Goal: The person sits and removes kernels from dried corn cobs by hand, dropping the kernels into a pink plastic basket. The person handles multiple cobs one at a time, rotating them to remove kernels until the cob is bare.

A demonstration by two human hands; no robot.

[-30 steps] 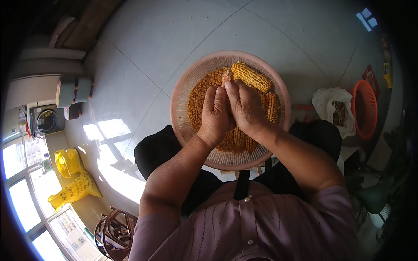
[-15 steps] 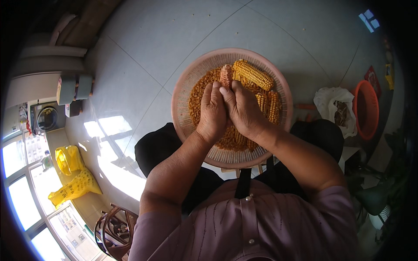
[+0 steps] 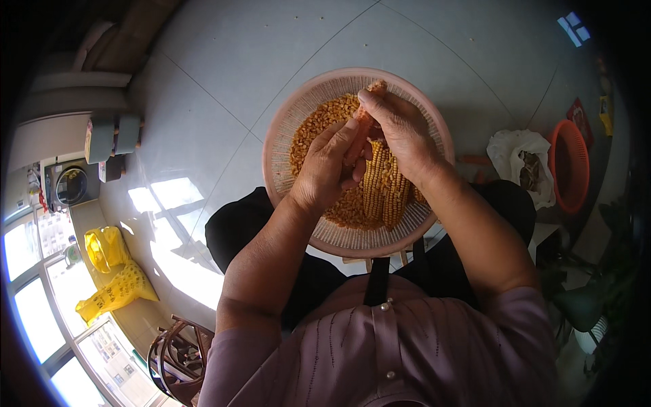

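Head view: all positions were referenced to the pink basket (image 3: 270,129). Well left of the basket lay a yellow bag (image 3: 122,297). The basket's left portion contained loose corn kernels (image 3: 312,125). Toward the basket's middle, the left hand (image 3: 322,164) was closed around the lower part of a cob (image 3: 362,132), with the thumb on top and fingers curled below. The reddish cob was held above the basket, slanting from its middle toward the far rim; most of its visible face was bare of kernels. By judgement, it was light, stiff and dry, with a rough surface that resisted slipping; bending force risked snapping it. The recommended hold was a wrap at each end, thumbs lengthwise, with support below. In the basket's near half, whole ears (image 3: 374,183), probably heavier and firm, lay side by side. Over the basket's right half, the right hand (image 3: 405,136) was folded around the cob's upper part, thumb near its tip; grip pressure could not be determined. Right of the basket stood a white plastic bag (image 3: 502,159) and, farther right, an orange-red perforated bin (image 3: 573,166).
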